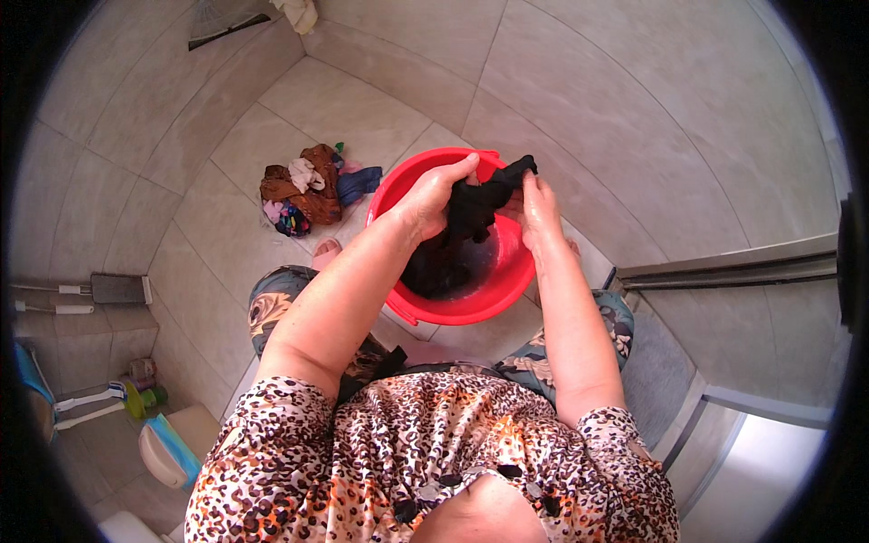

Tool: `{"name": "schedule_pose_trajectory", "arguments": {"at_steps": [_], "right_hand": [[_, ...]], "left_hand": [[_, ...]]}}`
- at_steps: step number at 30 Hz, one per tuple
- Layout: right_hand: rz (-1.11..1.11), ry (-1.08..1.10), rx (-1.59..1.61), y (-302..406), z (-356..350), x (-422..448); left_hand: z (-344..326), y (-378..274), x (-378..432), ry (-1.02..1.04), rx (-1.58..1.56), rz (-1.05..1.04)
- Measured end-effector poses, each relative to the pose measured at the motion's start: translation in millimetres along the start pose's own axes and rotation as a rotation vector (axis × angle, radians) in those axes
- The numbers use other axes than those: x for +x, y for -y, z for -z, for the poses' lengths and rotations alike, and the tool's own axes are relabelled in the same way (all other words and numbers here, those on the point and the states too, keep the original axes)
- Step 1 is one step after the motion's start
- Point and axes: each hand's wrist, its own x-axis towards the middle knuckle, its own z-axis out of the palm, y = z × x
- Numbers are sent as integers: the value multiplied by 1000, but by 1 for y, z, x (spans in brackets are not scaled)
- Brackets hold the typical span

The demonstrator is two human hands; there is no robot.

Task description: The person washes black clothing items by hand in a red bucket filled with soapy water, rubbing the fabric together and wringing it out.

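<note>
A wet black cloth garment (474, 207) stretches between my two hands over a red plastic basin (506, 288). My left hand (432, 197) grips its left part, with the thumb pointing up. At the basin's right side, my right hand (540, 210) holds the bunched upper end. The lower part of the cloth hangs into dark, cloudy water (475, 265) at the bottom of the basin. More black fabric (434, 271) lies in that water; whether it is the same piece I cannot tell. The basin stands on the tiled floor between my feet.
Beyond my left foot (326, 250) lies a heap of clothes with a brown garment (326, 190) and a blue one (360, 185). Tiled walls (563, 115) enclose the corner. Long-handled brushes (102, 400) are at the left. A grey mat (655, 380) and a metal track (733, 271) are at the right.
</note>
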Motion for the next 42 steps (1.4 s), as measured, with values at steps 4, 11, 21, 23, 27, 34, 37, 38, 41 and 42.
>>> {"name": "schedule_pose_trajectory", "arguments": {"at_steps": [4,11,21,23,27,34,37,38,41,42], "right_hand": [[-46,154,214,4,-4,-14],[-150,386,206,1,9,-3],[437,-18,-740,-5,9,-3],[509,1,-647,-5,3,-5],[451,180,-374,0,0,-12],[123,593,-194,40,4,-38],[121,507,-343,47,7,-41],[101,567,-471,48,7,-42],[148,776,-664,33,25,-33],[165,783,-773,30,27,-31]], "left_hand": [[2,1,2,15,-19,-13],[24,6,26,-181,182,-141],[38,17,34,-319,1002,-321],[39,22,33,-250,1168,-483],[21,15,20,-4,1112,-461],[28,12,22,185,964,-281],[26,1,17,53,1370,-372],[26,-5,17,3,1520,-432],[17,-14,7,63,1091,-503],[14,-16,3,41,929,-388]]}}
